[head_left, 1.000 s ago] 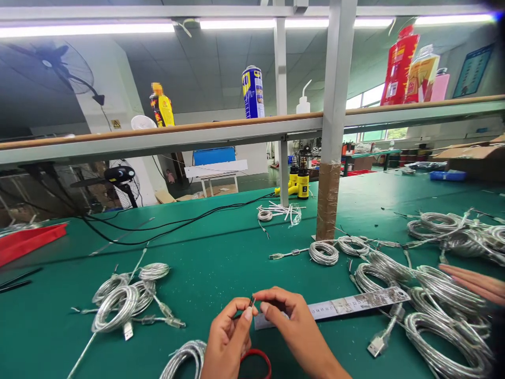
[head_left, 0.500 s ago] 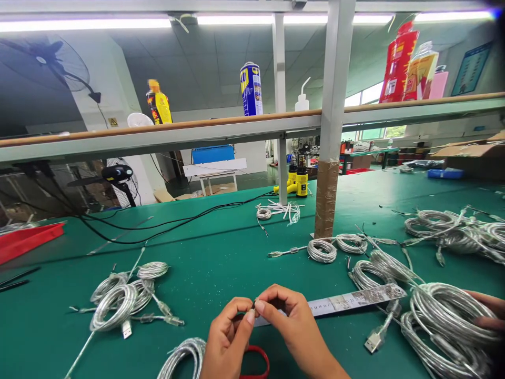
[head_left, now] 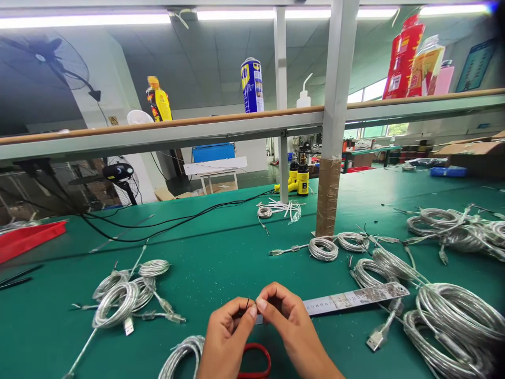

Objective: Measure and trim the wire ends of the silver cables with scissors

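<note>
My left hand [head_left: 229, 334] and my right hand [head_left: 286, 329] meet fingertip to fingertip above the bench, both closed in a pinch. A thin dark wire [head_left: 248, 303] sticks up at the left fingertips. Its tip between the two pinches is mostly covered by fingers. Under my hands lies a steel ruler [head_left: 347, 300], its left end hidden behind them. Red-handled scissors [head_left: 269, 360] rest just below, showing only a handle loop. Beside my left wrist is a coil of clear-jacketed silver cable [head_left: 179, 360], partly cut off by the frame.
Coiled USB cables [head_left: 116, 305] lie at left, with larger cable coils [head_left: 460, 310] at right. A taped post [head_left: 327, 200] rises from the green bench [head_left: 205, 252]. Yellow heat guns [head_left: 302, 181] stand behind it. A red tray [head_left: 31, 239] sits far left; a shelf [head_left: 221, 122] crosses above.
The dark wire now stands up more visibly by my left fingertips, and my right fingers have shifted slightly. Another person's hand at the right-hand coils has left the view.
</note>
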Action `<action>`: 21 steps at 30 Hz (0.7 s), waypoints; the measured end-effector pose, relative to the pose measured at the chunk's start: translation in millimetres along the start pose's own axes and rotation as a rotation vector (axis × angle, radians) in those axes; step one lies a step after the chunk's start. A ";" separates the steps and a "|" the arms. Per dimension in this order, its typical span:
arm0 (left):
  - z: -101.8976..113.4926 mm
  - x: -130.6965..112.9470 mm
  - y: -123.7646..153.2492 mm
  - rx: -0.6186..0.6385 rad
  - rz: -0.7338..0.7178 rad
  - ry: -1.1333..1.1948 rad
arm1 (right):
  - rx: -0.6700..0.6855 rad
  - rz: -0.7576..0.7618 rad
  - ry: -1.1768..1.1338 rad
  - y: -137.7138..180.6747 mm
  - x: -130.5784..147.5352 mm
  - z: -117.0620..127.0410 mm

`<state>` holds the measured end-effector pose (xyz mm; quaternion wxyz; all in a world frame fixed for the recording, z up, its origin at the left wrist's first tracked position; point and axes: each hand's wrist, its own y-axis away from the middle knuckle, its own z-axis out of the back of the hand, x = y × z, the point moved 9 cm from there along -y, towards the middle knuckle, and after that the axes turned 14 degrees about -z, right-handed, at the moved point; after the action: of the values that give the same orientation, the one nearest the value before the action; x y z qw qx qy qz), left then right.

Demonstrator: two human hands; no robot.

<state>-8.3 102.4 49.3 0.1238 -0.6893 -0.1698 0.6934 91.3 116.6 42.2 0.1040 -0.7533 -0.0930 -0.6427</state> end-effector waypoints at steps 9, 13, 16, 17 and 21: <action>4.1 2.0 0.0 0.027 0.020 -0.050 | -0.117 0.020 0.047 -10.8 11.8 24.8; 4.2 0.7 -0.1 0.015 0.013 -0.032 | -0.097 0.037 0.530 -16.5 13.3 37.6; 2.3 0.5 0.3 0.019 0.021 -0.019 | -0.121 0.057 0.985 -17.8 6.6 49.8; 1.9 0.4 0.4 0.022 0.023 -0.016 | -0.132 0.065 1.106 -17.9 4.7 53.2; 1.2 0.9 0.1 0.043 0.033 -0.013 | -0.125 0.097 1.278 -14.1 4.2 48.5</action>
<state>-9.5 102.6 48.5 0.1259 -0.6845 -0.1444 0.7034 134.1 143.6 39.5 0.1241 -0.2301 0.0591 -0.9634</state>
